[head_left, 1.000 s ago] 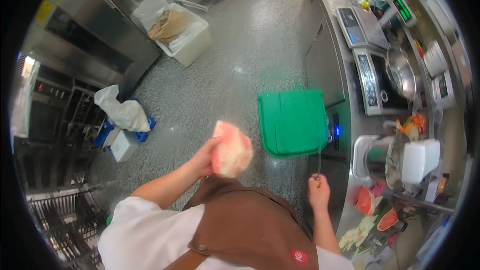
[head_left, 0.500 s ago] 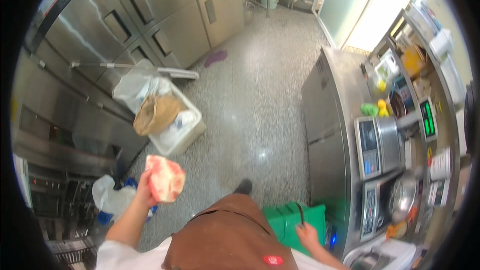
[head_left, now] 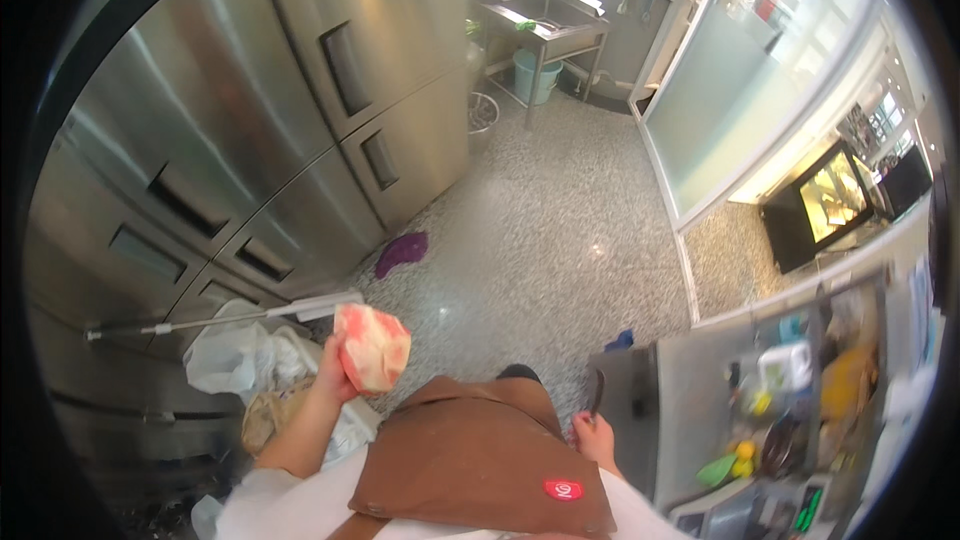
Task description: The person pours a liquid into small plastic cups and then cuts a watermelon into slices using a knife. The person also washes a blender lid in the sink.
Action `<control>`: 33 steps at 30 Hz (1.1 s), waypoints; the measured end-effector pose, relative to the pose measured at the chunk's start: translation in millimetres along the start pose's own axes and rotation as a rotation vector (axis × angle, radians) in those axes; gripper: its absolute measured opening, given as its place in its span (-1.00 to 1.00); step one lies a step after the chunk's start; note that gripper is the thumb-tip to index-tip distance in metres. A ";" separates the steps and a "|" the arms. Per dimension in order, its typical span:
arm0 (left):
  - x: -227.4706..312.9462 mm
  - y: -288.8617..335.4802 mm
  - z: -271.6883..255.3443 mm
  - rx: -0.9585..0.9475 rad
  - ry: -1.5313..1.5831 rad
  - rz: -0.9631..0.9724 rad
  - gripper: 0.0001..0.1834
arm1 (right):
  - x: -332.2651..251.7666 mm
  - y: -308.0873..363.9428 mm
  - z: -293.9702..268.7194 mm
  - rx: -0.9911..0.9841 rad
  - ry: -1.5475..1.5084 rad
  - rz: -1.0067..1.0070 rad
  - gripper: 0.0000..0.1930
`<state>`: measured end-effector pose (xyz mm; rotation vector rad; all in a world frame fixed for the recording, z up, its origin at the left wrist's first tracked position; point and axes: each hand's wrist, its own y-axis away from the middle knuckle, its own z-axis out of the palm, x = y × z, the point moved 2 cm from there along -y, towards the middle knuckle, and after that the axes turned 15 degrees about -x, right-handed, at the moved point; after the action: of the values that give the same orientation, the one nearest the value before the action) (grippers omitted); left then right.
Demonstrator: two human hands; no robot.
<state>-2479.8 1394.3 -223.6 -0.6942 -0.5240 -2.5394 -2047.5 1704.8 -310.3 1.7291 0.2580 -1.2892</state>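
My left hand (head_left: 338, 372) grips a chunk of watermelon (head_left: 374, 350), its outer skin cut away so that pale rind with red patches shows. It is held out at waist height, left of my brown apron (head_left: 480, 450). Low on the right, my right hand (head_left: 594, 434) is closed around the handle of a slim, dark knife (head_left: 598, 392), which points up and away from me beside the steel counter. Its handle is mostly hidden by my fingers.
Steel refrigerators (head_left: 300, 100) line the left. A white bin with bags and crumpled brown paper (head_left: 268, 420) stands by my left arm, a long-handled pole (head_left: 220, 318) beyond it. A purple cloth (head_left: 402, 254) lies on the floor. Ahead are a sink (head_left: 545, 25) and a glass door (head_left: 710, 90).
I have moved forward past the bin and the green container, toward the sink and the glass door. Both hands keep their hold on the watermelon and the knife.
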 end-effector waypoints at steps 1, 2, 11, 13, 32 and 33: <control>21.4 -54.5 25.8 -0.053 0.041 -0.030 -0.22 | -43.8 -9.4 -25.7 0.051 -0.002 0.073 -0.79; 37.9 -103.6 52.7 -0.023 0.029 0.008 -0.22 | -75.1 -45.6 -51.9 0.057 -0.006 0.111 -0.79; 144.5 -557.8 167.7 -0.108 0.056 0.164 -0.19 | -626.5 -670.1 -27.2 -0.303 -0.110 -0.620 -0.79; 174.3 -650.3 185.8 -0.141 0.029 0.174 -0.17 | -775.0 -746.2 10.4 -0.441 -0.226 -0.720 -0.77; 306.8 -1317.0 258.8 0.434 0.173 0.803 -0.19 | -1474.8 -1629.5 115.9 -0.809 -0.246 -0.540 -0.75; 306.5 -1326.7 277.1 0.496 0.162 0.846 -0.19 | -1499.0 -1663.8 134.0 -0.770 -0.226 -0.534 -0.72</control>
<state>-3292.5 2518.8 -146.4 -0.3932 -0.6056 -1.5740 -3833.3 3018.2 35.0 0.8702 0.9893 -1.4734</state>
